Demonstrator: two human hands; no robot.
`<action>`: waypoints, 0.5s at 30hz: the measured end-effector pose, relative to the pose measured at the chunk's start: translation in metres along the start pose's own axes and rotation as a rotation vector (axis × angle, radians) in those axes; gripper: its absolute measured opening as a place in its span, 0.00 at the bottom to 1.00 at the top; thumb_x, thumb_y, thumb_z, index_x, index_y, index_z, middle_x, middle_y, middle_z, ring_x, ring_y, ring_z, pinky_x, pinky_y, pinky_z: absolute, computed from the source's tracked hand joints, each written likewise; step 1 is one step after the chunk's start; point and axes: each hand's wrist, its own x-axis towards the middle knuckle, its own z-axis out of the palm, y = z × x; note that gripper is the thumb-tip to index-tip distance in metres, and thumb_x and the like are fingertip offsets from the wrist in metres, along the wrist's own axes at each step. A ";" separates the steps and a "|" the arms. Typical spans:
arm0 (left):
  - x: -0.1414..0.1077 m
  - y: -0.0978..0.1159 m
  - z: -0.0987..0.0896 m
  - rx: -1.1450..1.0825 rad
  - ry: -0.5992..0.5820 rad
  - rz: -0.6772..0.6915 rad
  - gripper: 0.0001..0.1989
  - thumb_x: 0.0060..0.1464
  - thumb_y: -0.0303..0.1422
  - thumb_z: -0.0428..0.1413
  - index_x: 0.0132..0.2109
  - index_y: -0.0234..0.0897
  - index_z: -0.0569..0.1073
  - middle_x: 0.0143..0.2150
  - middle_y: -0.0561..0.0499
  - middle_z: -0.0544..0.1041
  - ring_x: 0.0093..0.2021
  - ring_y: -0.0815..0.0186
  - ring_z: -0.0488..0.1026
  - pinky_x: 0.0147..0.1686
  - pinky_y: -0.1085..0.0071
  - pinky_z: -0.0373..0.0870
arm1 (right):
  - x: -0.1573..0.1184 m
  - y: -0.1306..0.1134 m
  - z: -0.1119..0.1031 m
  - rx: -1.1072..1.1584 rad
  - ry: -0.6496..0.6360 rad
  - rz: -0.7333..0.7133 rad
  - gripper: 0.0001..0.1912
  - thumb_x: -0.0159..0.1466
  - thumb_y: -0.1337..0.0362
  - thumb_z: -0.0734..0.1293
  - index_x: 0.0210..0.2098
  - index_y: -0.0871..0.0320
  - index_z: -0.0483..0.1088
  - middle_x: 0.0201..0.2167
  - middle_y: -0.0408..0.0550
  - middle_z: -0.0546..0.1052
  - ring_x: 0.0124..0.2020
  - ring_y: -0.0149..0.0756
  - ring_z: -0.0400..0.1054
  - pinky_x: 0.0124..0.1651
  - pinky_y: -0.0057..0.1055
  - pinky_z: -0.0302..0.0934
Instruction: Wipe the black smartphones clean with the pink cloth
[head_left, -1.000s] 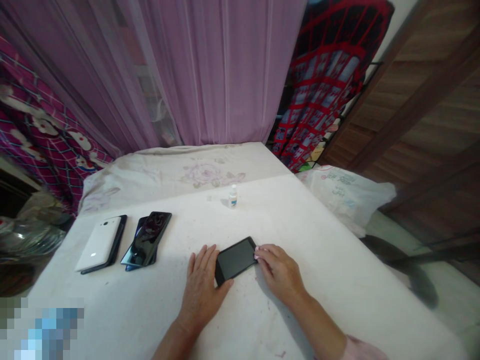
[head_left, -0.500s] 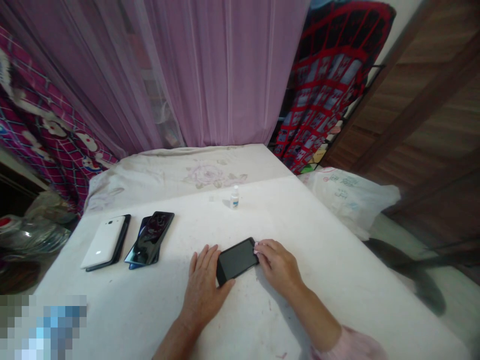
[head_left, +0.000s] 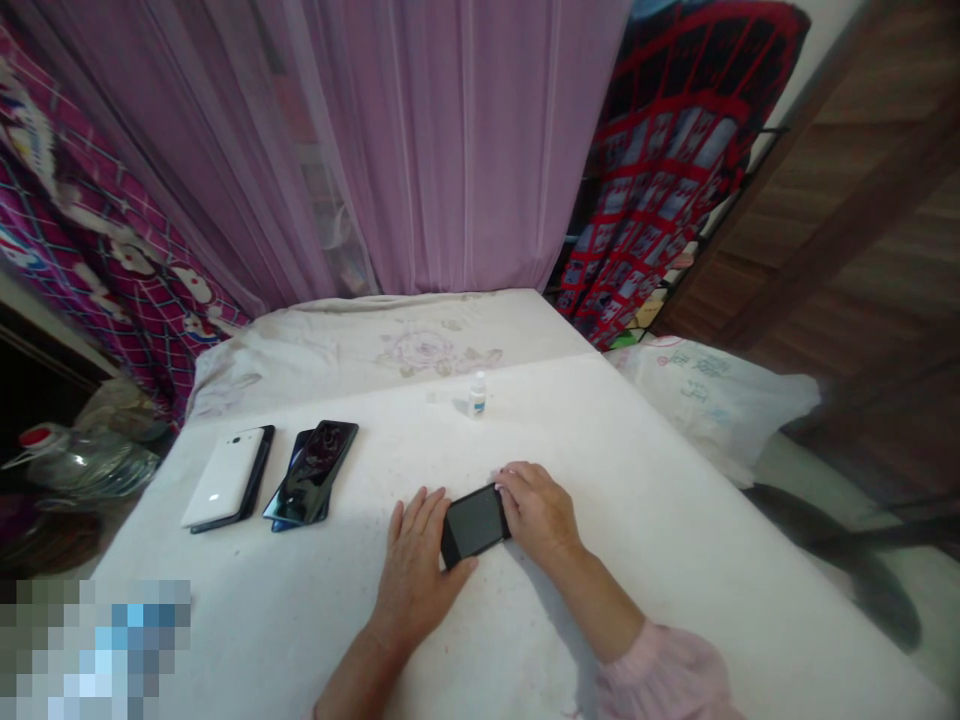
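Observation:
A black smartphone (head_left: 474,524) lies on the white tabletop with its dark screen up, at a slant. My left hand (head_left: 417,560) grips its left end, thumb along the near edge and fingers at the far edge. Over the phone's right end, my right hand (head_left: 541,515) is closed, its fingers curled together and touching the screen near the top corner. What those fingers may hold is hidden. Beyond the phone stands a small white bottle (head_left: 478,397) with a blue mark on its label.
Left on the table, a white phone (head_left: 227,478) rests on a dark one, beside a glossy black phone (head_left: 313,472) stacked on a blue one. A floral cloth (head_left: 330,345) covers the far end. A plastic bag (head_left: 712,400) sits past the right edge, a water jug (head_left: 90,460) past the left.
My right hand has slid left and away from me over the phone's right end, covering more of it. My left hand keeps its hold. The whole view has shifted slightly.

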 end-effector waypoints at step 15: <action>0.005 0.012 -0.014 -0.052 -0.141 -0.107 0.33 0.50 0.38 0.59 0.61 0.34 0.61 0.65 0.41 0.63 0.67 0.50 0.53 0.65 0.44 0.45 | 0.002 0.006 -0.006 -0.084 -0.080 0.071 0.11 0.64 0.69 0.61 0.38 0.54 0.75 0.39 0.46 0.77 0.41 0.37 0.67 0.43 0.30 0.61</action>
